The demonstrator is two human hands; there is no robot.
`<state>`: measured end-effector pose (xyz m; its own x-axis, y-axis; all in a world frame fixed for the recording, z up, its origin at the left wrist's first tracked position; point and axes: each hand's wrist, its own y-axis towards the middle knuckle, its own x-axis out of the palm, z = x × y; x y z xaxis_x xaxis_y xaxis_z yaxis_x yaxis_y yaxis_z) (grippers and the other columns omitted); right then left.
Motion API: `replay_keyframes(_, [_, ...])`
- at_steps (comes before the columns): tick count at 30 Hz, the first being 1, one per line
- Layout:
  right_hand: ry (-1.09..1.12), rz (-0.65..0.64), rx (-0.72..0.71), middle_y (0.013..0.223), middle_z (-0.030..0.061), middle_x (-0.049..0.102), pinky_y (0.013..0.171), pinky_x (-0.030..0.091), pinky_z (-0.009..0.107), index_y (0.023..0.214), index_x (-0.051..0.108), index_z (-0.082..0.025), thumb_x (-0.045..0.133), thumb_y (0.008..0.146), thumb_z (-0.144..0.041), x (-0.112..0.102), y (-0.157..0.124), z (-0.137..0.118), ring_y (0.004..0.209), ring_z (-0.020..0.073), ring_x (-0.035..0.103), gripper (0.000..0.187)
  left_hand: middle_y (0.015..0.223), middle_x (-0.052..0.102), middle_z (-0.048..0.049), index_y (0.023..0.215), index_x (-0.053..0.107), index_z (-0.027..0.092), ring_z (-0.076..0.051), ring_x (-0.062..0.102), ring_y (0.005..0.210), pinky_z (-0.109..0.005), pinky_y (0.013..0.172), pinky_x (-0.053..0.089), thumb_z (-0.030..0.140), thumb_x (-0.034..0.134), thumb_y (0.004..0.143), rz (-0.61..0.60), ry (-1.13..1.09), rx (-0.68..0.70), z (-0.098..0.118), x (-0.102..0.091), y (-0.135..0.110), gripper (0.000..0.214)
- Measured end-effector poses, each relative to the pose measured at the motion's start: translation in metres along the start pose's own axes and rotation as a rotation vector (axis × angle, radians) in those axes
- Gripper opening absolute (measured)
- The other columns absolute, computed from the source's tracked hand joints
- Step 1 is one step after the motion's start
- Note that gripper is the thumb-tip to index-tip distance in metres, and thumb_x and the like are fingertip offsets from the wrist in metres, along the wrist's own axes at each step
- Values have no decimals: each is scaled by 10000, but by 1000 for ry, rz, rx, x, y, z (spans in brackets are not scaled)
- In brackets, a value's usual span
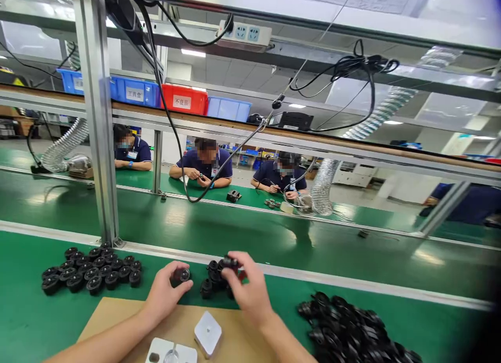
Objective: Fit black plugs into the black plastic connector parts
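My left hand (166, 290) is closed around a small round black part (184, 275) with a shiny ring in its face, gripped between thumb and fingers. To its right, my right hand (250, 287) pinches a short black cylindrical part (229, 262) above a small cluster of black parts (212, 276). Below the hands, a brown board (111, 321) carries a silver diamond-shaped block (207, 333). A pale metal fixture (158, 349) is cut off by the lower frame edge.
Several round black parts (92, 269) stand grouped on the green bench at left; a heap of black parts (348, 329) lies at right. An aluminium post (96, 118) and hanging cable (166, 107) stand ahead. Beyond the green belt (250, 227), people work.
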<state>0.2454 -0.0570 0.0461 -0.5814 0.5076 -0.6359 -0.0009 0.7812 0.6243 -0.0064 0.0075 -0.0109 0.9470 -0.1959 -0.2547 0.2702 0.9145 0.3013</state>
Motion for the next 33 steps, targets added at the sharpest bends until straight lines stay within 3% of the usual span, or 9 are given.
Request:
replay_keyframes(2, [80, 106, -343, 1051, 94, 768, 739, 613, 310, 1216, 652, -218, 612, 1036, -447, 24, -16, -6, 907, 232, 754, 295, 1048, 756, -75, 1101, 761, 200, -266, 693, 941, -383, 870, 547, 336, 751, 808, 1, -71, 27, 6, 5, -5, 323])
replay_keyframes(4, [58, 136, -460, 991, 66, 780, 707, 607, 298, 1221, 640, -237, 618, 1045, -441, 36, -27, -4, 857, 221, 769, 271, 1083, 739, -77, 1107, 781, 223, -254, 678, 938, -364, 850, 542, 310, 771, 809, -15, -93, 84, 11, 7, -9, 310])
replay_keyframes(8, [-22, 68, -412, 1031, 67, 808, 642, 593, 282, 1274, 625, -227, 567, 1070, -443, 40, -36, 7, 771, 209, 789, 303, 1024, 721, -63, 1130, 792, 254, -245, 649, 898, -358, 840, 537, 278, 813, 787, -44, -92, 113, 14, 8, -13, 345])
replay_keyframes(11, [-2, -92, -391, 948, 35, 817, 653, 592, 286, 1255, 661, -249, 649, 1003, -420, 40, -42, 5, 703, 211, 774, 305, 1040, 727, -50, 1200, 743, 252, -243, 660, 923, -344, 840, 539, 254, 815, 778, -18, -121, 58, 9, 7, -11, 428])
replay_keyframes(17, [266, -435, -80, 741, -38, 735, 638, 559, 219, 1167, 699, -289, 683, 867, -230, 37, -51, -7, 661, 164, 701, 307, 933, 713, -32, 956, 670, 203, -218, 642, 863, -314, 802, 517, 238, 831, 758, 4, -162, 14, 7, 6, -6, 257])
replay_keyframes(19, [295, -371, -93, 812, -18, 750, 627, 558, 223, 1162, 691, -281, 652, 891, -244, 38, -50, -6, 652, 159, 687, 276, 947, 707, -36, 952, 694, 199, -215, 640, 873, -310, 806, 512, 206, 830, 746, -29, -182, 38, 10, 6, -7, 247])
replay_keyframes(25, [238, 46, -194, 1062, 30, 768, 732, 606, 252, 1236, 646, -291, 650, 985, -325, 47, -43, 3, 856, 199, 752, 253, 1043, 729, -79, 1065, 803, 211, -245, 667, 932, -334, 836, 538, 243, 876, 722, -206, -293, 76, 17, 4, -12, 352])
replay_keyframes(30, [215, 30, -262, 1164, 61, 752, 874, 617, 296, 1342, 611, -278, 590, 1033, -278, 45, -42, 3, 1042, 229, 743, 310, 1029, 746, -81, 1050, 819, 207, -245, 677, 922, -333, 833, 547, 254, 895, 718, -227, -302, 78, 17, 3, -14, 344])
replay_keyframes(33, [204, -18, -322, 1173, 79, 747, 827, 621, 307, 1379, 598, -265, 592, 1026, -256, 44, -43, 0, 1041, 241, 739, 353, 1034, 755, -84, 1063, 823, 207, -250, 681, 942, -340, 856, 549, 250, 879, 739, -237, -283, 82, 17, 3, -13, 332])
